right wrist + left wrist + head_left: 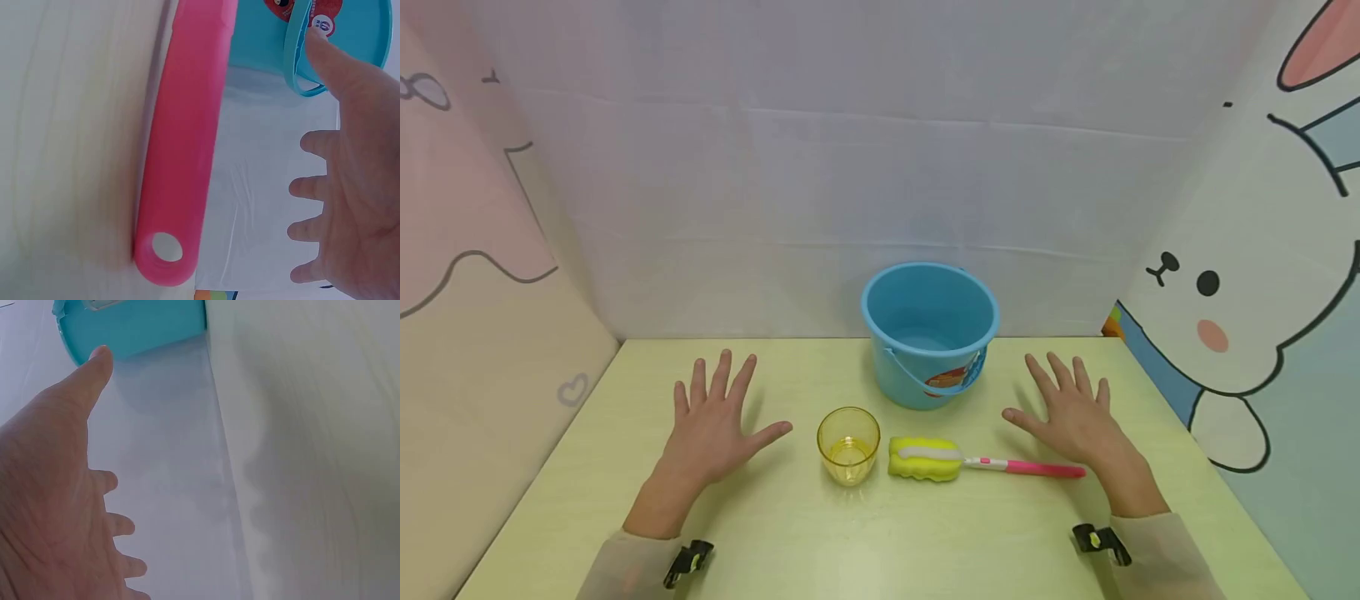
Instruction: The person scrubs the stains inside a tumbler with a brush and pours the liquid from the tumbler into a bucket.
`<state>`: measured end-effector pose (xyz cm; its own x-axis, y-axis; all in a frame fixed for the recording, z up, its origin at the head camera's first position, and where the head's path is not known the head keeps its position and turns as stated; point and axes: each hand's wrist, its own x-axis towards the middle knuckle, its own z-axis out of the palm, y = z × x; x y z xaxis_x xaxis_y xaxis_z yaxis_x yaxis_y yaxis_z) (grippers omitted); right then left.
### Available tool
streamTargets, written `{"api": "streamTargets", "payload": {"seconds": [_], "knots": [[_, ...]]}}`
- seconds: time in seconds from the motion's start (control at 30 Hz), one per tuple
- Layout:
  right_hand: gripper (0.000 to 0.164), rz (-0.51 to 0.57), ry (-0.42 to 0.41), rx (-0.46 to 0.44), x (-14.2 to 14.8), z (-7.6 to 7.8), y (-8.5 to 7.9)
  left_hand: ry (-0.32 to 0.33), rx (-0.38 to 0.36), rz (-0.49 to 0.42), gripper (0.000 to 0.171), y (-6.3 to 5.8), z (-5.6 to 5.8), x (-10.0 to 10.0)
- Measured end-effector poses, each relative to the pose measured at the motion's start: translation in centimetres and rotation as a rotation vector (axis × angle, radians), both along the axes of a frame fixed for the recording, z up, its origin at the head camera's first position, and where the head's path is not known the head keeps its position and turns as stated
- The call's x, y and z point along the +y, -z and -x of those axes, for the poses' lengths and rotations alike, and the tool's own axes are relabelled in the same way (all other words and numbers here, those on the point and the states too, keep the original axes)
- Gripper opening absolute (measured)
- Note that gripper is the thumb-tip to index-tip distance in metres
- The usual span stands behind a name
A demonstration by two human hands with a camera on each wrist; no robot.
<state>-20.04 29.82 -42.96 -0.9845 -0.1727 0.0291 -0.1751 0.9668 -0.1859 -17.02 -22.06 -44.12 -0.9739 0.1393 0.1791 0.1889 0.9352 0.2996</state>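
Note:
My left hand (710,433) is spread over the left part of the table, its thumb pointing toward a yellow see-through cup (848,446) without touching it. On the other side, my right hand (1078,421) hovers with fingers apart, just behind the pink handle (184,137) of a sponge brush. The brush's yellow-green sponge head (925,459) lies to the right of the cup. Behind both stands a blue bucket (931,333), upright, its handle hanging down at the front. Neither hand holds anything.
The pale wooden table (865,550) ends at a white cloth backdrop (775,183) close behind the bucket. Printed cartoon panels flank both sides, with a rabbit (1247,275) on the right one. Each forearm wears a small black wrist camera (688,562).

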Motion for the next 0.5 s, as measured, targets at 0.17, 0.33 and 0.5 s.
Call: {"api": "streamTargets", "payload": {"seconds": [0.17,0.33,0.5], "knots": [[0.108,-0.006,-0.01,-0.001,-0.16,-0.12,-0.21,0.011,0.008,-0.005,0.115,-0.3,-0.24,0.2],[0.105,-0.012,-0.029,-0.009,-0.27,-0.4,-0.54,0.026,-0.002,-0.028,0.115,-0.48,-0.46,0.35],[0.101,-0.016,-0.056,-0.014,-0.38,-0.79,-0.89,0.044,-0.016,-0.055,0.114,-0.59,-0.61,0.54]]}}
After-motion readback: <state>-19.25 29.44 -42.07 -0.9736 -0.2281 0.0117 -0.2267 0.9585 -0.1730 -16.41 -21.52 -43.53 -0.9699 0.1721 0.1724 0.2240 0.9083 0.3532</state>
